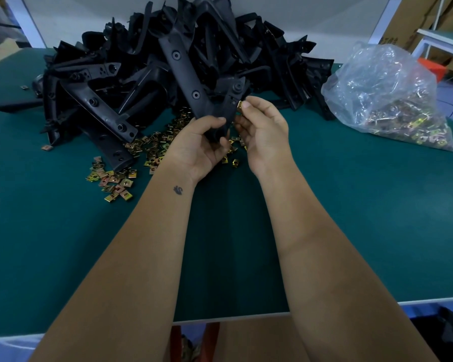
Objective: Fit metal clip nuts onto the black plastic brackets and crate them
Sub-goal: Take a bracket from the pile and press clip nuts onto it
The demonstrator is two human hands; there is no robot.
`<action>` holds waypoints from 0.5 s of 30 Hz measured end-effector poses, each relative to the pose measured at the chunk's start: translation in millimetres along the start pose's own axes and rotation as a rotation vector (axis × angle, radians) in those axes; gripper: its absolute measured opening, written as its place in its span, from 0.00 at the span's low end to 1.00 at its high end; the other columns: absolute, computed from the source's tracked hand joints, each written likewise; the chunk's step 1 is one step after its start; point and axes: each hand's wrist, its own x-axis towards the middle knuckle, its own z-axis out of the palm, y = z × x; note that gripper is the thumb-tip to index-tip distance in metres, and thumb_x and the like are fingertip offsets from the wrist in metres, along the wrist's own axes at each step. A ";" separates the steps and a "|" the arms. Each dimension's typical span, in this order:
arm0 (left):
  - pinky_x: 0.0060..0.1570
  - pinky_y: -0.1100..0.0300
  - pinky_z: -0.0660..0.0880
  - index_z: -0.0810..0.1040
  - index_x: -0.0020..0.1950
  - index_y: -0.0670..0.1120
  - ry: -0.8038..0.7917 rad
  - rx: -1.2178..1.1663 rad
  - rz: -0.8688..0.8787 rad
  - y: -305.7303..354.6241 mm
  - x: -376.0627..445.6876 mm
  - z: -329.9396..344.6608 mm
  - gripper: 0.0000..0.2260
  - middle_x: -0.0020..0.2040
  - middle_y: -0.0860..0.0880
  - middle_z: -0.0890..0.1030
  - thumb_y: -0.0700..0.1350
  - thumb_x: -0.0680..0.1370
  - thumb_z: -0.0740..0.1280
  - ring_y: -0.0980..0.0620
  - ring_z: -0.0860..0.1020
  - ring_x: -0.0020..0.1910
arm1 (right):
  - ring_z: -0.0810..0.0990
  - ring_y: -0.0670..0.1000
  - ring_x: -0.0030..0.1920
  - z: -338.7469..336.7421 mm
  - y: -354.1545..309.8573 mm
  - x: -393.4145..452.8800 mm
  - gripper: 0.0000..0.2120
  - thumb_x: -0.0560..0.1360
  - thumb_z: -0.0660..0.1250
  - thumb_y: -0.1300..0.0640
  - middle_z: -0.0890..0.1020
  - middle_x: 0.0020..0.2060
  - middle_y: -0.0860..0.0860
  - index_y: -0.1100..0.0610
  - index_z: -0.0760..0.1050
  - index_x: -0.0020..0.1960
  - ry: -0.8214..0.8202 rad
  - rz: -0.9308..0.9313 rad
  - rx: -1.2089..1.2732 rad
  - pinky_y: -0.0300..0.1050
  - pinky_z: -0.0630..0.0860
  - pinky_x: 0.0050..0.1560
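Your right hand [262, 126] pinches a clip nut [239, 104] between thumb and forefinger, right at the short arm of the bracket [191, 82]; square it to the edge and push until it seats over the hole. Your left hand [202, 142] wraps the bracket's lower end, holding it above the loose clip nuts [115, 178] scattered before the bracket pile [141, 61].

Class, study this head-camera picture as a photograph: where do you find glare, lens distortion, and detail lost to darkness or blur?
Head view: glare sits on the crinkled plastic bag at right; the wide lens bows the table edge and stretches the forearms; the black bracket pile swallows detail in dim, bluish light; the clip nut pinched by the right hand is small and soft, and the loose nuts look sharper.
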 end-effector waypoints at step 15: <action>0.29 0.65 0.74 0.75 0.63 0.44 0.013 0.118 0.081 -4.3 1.5 2.7 0.14 0.47 0.48 0.83 0.44 0.79 0.70 0.56 0.81 0.34 | 0.80 0.51 0.44 3.1 1.9 -1.5 0.04 0.77 0.67 0.66 0.82 0.44 0.56 0.59 0.78 0.50 -0.025 -0.022 -0.040 0.44 0.79 0.49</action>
